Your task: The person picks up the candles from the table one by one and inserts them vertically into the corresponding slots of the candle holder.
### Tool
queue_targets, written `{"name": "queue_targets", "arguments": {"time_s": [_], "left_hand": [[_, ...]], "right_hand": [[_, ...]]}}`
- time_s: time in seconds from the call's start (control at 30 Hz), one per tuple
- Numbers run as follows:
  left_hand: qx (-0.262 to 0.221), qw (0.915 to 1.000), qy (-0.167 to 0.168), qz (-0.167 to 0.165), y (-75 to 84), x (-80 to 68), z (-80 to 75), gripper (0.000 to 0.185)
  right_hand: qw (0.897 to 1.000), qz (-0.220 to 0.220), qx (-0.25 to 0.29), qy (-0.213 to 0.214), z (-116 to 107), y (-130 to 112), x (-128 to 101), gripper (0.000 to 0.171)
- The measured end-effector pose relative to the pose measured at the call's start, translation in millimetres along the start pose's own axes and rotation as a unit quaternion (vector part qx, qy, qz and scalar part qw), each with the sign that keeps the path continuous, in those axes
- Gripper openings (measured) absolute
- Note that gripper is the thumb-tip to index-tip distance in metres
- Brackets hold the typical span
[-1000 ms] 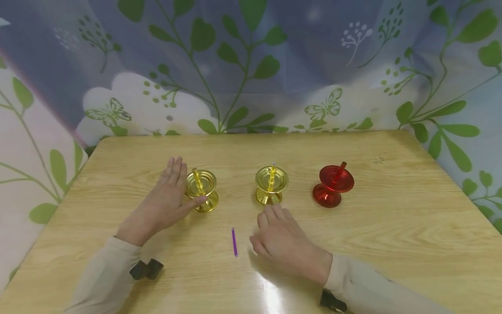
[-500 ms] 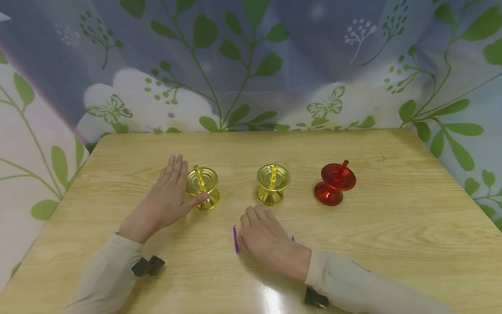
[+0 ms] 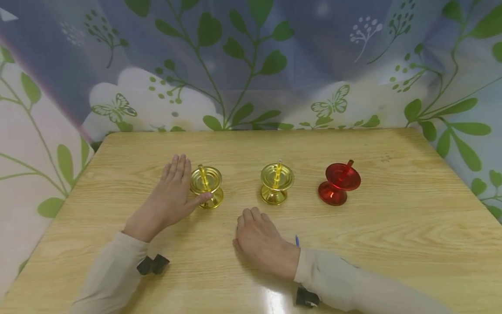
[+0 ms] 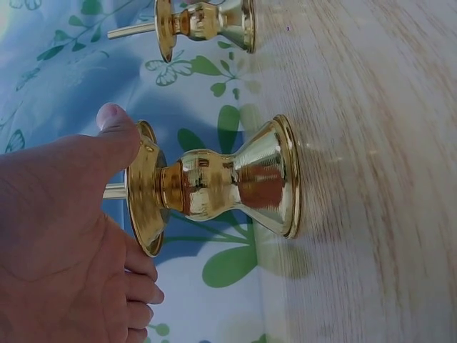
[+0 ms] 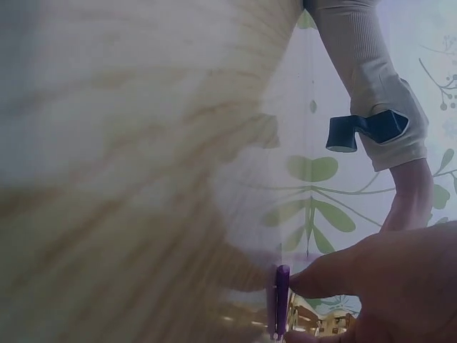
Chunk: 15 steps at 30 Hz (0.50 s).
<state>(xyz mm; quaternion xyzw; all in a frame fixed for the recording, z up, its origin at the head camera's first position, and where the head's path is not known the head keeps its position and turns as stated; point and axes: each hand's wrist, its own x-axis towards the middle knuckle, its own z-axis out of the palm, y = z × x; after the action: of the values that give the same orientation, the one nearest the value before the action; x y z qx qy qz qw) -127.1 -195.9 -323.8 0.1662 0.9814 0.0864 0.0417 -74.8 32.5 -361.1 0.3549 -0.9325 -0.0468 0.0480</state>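
Note:
My left hand [image 3: 174,194] lies flat beside the left gold candle holder [image 3: 207,185], fingers straight. Its thumb [image 4: 114,132] touches the rim of that gold holder's [image 4: 228,179] upper dish. My right hand [image 3: 256,235] rests palm down on the table in front of the middle gold holder [image 3: 277,183]. In the right wrist view the thumb [image 5: 325,275] and a finger pinch a thin purple stick [image 5: 282,300] against the table. The head view hides that stick under the hand. A red holder [image 3: 339,183] stands to the right. Each holder has a thin stick upright in it.
A short blue stick [image 3: 296,240] lies on the wooden table [image 3: 392,226] by my right wrist. A leaf-patterned curtain [image 3: 251,65] hangs behind the table's far edge and at both sides. A second gold holder [image 4: 207,21] shows in the left wrist view.
My right hand has slid left and toward me and now covers the purple stick. The blue stick has come into view beside the wrist. My left hand has stayed by the gold holder.

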Motion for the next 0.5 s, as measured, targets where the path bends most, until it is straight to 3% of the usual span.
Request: {"name": "queue_targets", "arguments": {"time_s": [0.33,0.5], "left_hand": [[0.002,1.0,-0.001,0.002,2.3,1.8,1.5,0.1],[0.003,1.0,-0.001,0.001,1.7,1.0,0.0,0.1]], "right_hand": [[0.997,0.048,0.034,-0.046,2.7,-5.4,4.7,0.034],[0.997,0.05,0.025,-0.061,3.2,-10.0,9.8,0.023]]}}
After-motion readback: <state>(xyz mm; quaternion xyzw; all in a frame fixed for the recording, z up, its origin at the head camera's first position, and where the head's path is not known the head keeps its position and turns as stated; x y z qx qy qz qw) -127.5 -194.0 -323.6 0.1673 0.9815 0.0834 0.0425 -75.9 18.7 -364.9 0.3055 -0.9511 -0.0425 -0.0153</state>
